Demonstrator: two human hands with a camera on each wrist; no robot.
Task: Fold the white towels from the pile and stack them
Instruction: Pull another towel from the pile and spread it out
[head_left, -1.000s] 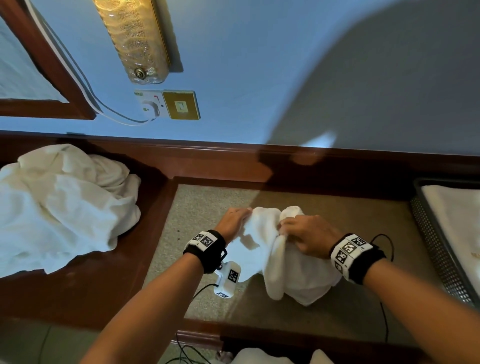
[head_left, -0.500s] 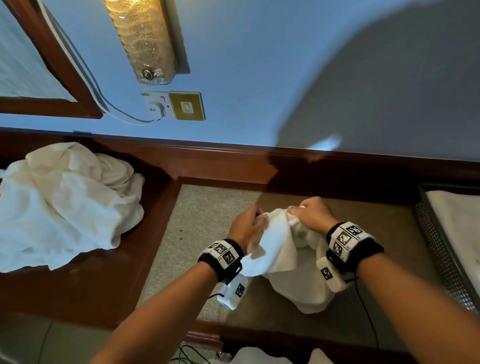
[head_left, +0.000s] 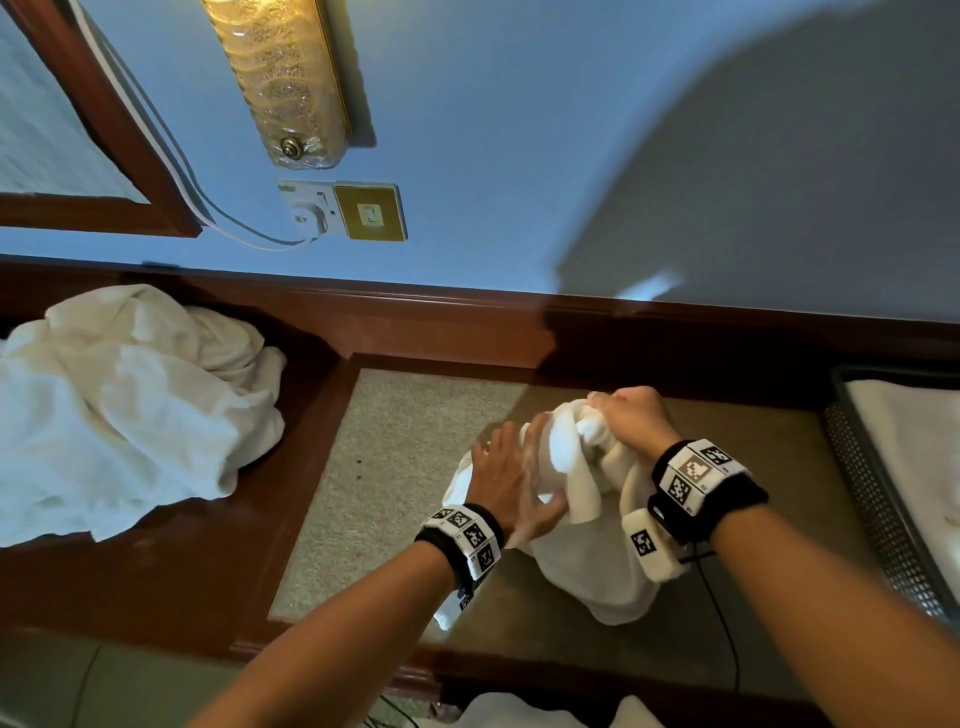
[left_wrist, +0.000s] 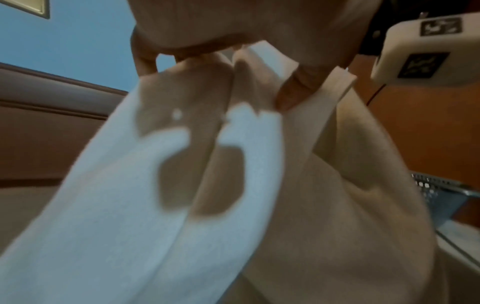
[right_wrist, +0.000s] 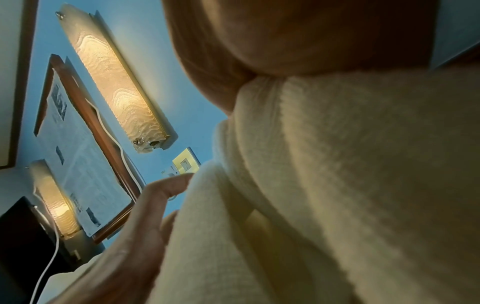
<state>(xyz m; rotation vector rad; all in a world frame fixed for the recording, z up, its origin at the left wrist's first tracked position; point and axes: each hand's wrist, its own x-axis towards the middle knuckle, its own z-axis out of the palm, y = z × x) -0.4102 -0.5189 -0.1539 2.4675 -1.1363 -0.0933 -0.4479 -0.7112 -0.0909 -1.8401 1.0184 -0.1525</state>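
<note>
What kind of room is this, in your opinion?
Probably a hotel room or its housekeeping area. A pile of white towels lies on a dark wooden counter, a metal mesh tray holds folded linen, and a framed notice hangs beside a wall lamp.

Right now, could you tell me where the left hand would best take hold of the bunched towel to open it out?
Probably the hemmed edge hanging just below the right hand. The towel dangles bunched from that grip, so the left hand, resting on its left side, could pinch the flat hem from the left and slide along it toward a corner.
</note>
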